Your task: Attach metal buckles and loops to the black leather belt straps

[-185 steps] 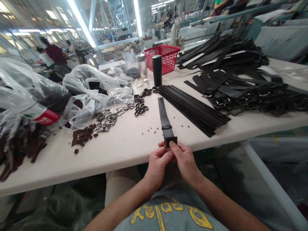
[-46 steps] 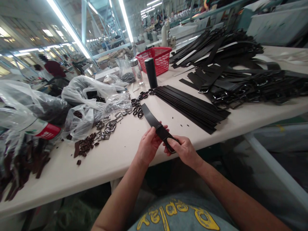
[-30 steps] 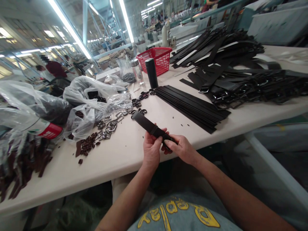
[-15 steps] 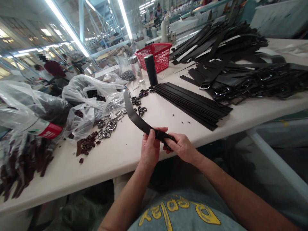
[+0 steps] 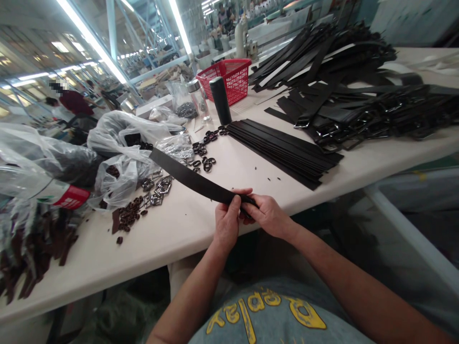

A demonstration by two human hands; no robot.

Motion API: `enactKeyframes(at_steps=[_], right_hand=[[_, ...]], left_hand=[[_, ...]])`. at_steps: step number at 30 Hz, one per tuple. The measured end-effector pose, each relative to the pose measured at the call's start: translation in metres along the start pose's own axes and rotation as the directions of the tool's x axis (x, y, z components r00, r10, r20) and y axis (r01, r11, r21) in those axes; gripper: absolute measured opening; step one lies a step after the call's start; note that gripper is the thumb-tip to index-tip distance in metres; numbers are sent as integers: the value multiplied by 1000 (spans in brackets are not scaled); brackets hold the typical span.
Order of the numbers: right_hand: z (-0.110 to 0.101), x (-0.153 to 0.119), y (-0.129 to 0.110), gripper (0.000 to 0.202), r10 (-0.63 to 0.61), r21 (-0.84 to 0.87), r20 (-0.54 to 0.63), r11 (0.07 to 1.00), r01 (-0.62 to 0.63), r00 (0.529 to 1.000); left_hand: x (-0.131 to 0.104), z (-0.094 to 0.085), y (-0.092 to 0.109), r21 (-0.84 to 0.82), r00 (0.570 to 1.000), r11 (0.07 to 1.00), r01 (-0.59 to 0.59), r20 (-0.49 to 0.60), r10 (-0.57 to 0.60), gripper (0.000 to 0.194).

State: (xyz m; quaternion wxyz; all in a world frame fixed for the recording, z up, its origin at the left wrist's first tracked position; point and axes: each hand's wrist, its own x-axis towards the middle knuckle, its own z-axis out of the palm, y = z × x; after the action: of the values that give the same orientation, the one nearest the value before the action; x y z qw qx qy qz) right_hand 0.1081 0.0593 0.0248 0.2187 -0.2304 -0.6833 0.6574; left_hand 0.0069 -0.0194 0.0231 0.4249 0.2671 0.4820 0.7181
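A dark leather belt strap (image 5: 195,180) stretches up and left from my hands, over the table. My left hand (image 5: 227,220) is closed on it, thumb on top. Close by on the right, my right hand (image 5: 268,214) grips the strap's near end; what lies under those fingers is mostly hidden. On the table beyond the hands lies a row of flat black straps (image 5: 278,150). Metal buckles (image 5: 159,191) and small black loops (image 5: 208,164) are scattered left of that row, with a heap of small brown loops (image 5: 129,216) nearer.
Plastic bags (image 5: 118,143) with parts crowd the table's left side, near wrapped brown strips (image 5: 32,248). At the back stand a dark cylinder (image 5: 220,101), a clear bottle (image 5: 199,101) and a red basket (image 5: 236,81). Buckled black belts (image 5: 333,119) pile up on the right.
The strap's free end has swung left and lower, so the strap now lies straighter and flatter. Both hands stay close together on its near end.
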Motion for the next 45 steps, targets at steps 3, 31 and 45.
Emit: enactKeyframes(at_steps=[3, 31, 45], right_hand=[[-2, 1, 1, 27, 6, 14, 40, 1000, -7, 999], [0, 0, 0, 29, 16, 48, -45, 999, -14, 999], [-2, 2, 0, 43, 52, 78, -45, 996, -49, 998]], left_hand=[[4, -1, 4, -15, 999, 999, 37, 34, -36, 26], [13, -2, 6, 89, 998, 994, 62, -4, -61, 44], [5, -4, -10, -9, 997, 1000, 1, -82, -2, 18]])
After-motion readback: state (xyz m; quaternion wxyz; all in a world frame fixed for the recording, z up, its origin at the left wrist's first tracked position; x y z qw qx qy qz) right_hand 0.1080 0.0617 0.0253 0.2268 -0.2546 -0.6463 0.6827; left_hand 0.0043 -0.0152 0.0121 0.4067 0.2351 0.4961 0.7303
